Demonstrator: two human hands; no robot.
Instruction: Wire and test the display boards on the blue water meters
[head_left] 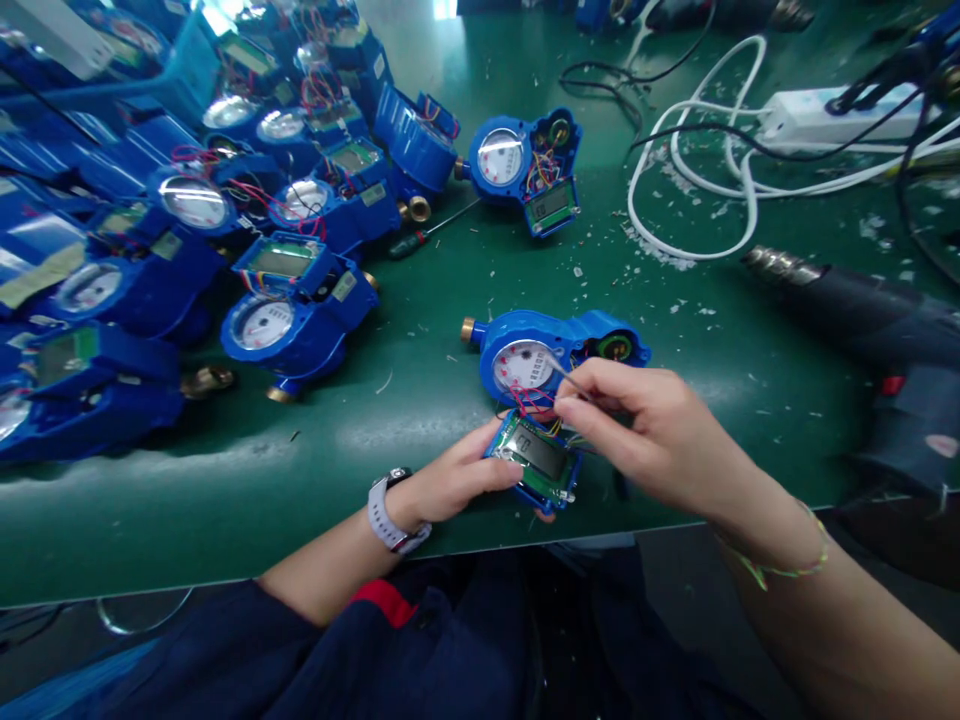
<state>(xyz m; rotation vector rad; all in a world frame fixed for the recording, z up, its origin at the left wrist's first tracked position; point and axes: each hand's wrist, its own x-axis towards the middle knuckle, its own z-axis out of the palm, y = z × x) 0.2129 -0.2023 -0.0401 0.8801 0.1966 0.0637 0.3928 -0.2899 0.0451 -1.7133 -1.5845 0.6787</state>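
Note:
A blue water meter (pixel 525 365) with a white dial and a brass end lies on the table in front of me, its side housing uncovered. My left hand (pixel 469 470) is closed around the meter's display module (pixel 536 452), a circuit board with an LCD in a blue frame, tilted toward me. Red and other thin wires (pixel 531 400) run between module and meter. Pinched in my right hand (pixel 645 425) is a thin grey metal tool (pixel 568 378), its tip over the dial's right edge; its rear part is hidden by the fingers.
Several similar blue meters (pixel 281 325) crowd the left side, some near a light-blue crate (pixel 176 75). Behind my work lie another opened meter (pixel 499 160) and a screwdriver (pixel 420 240). At right are a heat gun (pixel 847 310), a white power strip (pixel 840 115), looping cables and white scraps.

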